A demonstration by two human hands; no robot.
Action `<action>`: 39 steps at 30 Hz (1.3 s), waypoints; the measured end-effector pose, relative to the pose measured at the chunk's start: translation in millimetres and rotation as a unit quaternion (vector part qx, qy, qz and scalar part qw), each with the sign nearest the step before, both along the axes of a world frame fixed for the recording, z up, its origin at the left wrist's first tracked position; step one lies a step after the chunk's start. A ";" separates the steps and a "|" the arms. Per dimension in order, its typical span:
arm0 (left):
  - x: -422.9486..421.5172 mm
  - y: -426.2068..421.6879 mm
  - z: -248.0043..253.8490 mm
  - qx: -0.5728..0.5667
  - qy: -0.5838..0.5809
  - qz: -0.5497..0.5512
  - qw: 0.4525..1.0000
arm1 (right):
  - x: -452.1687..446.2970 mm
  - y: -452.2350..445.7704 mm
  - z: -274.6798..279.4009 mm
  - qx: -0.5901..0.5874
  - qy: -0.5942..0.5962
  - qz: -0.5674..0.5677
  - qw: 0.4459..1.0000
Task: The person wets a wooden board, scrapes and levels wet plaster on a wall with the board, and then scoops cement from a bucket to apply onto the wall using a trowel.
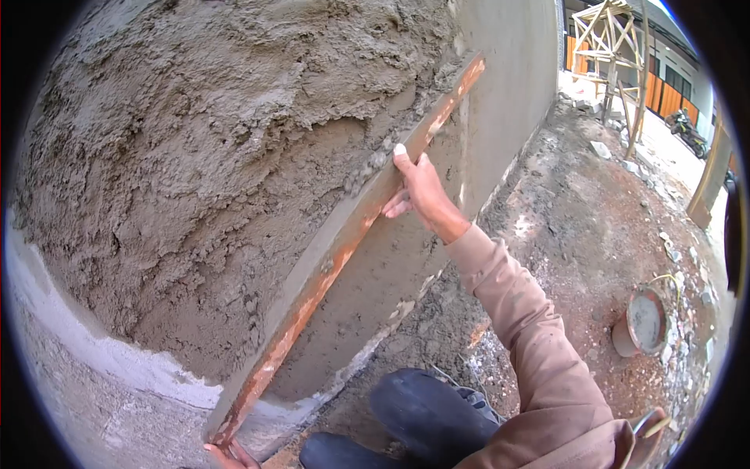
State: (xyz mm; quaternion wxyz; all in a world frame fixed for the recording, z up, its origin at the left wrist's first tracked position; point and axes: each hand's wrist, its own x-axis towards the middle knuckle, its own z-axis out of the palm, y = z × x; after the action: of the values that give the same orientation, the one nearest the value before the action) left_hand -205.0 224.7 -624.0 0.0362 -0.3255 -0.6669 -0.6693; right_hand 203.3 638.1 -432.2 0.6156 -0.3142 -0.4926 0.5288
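A long wooden screed board lies slantwise against a wall of wet grey mortar. My right hand is closed round its upper part, the thumb on the near face and the fingers underneath. At the lower end, my left hand grips the board, mostly cut off by the picture's bottom edge. Rough, lumpy mortar covers the wall above and left of the board. Smoother mortar shows below and right of it. Loose crumbs of mortar sit along the board's upper edge.
A bucket with grey contents stands on the dirt ground at right. Rubble is scattered beyond it. My dark-clad knees are close to the wall's foot. Farther back are a wooden scaffold and a parked motorbike.
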 end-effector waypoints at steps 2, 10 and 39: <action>18.9 11.8 16.9 0.018 -0.070 -0.004 0.997 | -4.1 -4.4 -7.3 0.021 0.011 -0.011 1.000; 80.2 91.5 110.9 0.101 -0.193 -0.070 0.973 | 90.6 96.6 113.2 0.033 -0.040 -0.022 0.998; -126.7 -23.3 162.5 0.214 -0.507 0.189 0.813 | -56.6 -26.8 32.8 -0.078 0.065 -0.050 0.994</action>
State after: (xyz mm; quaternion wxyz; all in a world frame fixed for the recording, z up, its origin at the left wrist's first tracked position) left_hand -331.8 201.4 -461.5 -0.1127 0.2090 -0.4788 -0.8452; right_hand 146.7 611.3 -399.5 0.6454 -0.3505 -0.3924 0.5537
